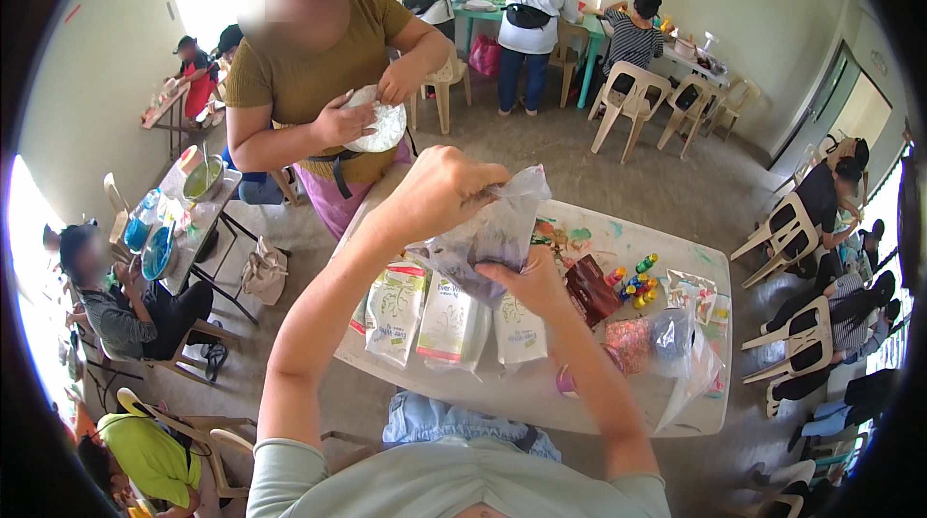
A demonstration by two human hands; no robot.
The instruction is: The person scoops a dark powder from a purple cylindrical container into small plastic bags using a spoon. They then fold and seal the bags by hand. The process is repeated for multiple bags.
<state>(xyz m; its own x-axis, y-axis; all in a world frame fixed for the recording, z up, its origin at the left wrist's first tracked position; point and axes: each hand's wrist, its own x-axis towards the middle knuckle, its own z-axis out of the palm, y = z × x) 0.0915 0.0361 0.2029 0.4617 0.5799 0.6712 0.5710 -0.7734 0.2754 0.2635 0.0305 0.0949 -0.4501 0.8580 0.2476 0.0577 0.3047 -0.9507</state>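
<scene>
Over the table I hold up a clear plastic bag point(483, 236) with something dark and greyish in it, which I cannot make out. My left hand point(442, 192) is closed on the bag's upper edge, its fingertips partly hidden. Lower down, my right hand point(533, 284) grips the bag's right side with the thumb across the plastic. Just beneath the bag lie white packets with green print: one at the left point(396, 313), a middle packet point(450, 325) and a right packet point(521, 333) partly behind my right arm.
On the white table point(386, 385) are a dark red packet point(590, 290), several small bottles with coloured caps point(637, 284) and a bag of reddish bits point(630, 344). Across the table, a person point(319, 84) holds a round whitish dish point(379, 124). Plastic chairs and other people are around the room.
</scene>
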